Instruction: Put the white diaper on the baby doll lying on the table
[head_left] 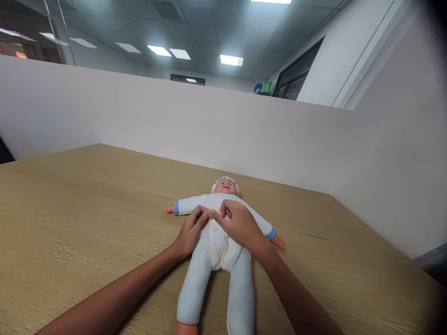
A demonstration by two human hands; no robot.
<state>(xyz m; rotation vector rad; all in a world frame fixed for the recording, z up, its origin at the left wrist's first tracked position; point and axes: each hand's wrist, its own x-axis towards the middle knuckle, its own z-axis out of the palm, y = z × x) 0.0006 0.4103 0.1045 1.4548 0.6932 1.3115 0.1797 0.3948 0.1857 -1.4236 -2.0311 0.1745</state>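
A baby doll (240, 274) in a white outfit with blue cuffs and a white printed cap lies on its back, head away from me, arms spread. Around its hips is a white diaper (217, 246) with pale printed marks. My left hand (193, 229) is closed in a pinch on the diaper's waist at the left side. My right hand (240, 222) reaches across the doll's belly, its thumb meeting the left fingertips at the same waist edge, its other fingers curled. What lies directly under the fingertips is hidden.
The doll lies on a wooden table (104, 223) with a thin seam running across it. A white partition wall (181, 121) rises behind the table's far edge. Beyond it are ceiling lights, a dark window (298, 70) and a green package (266, 87).
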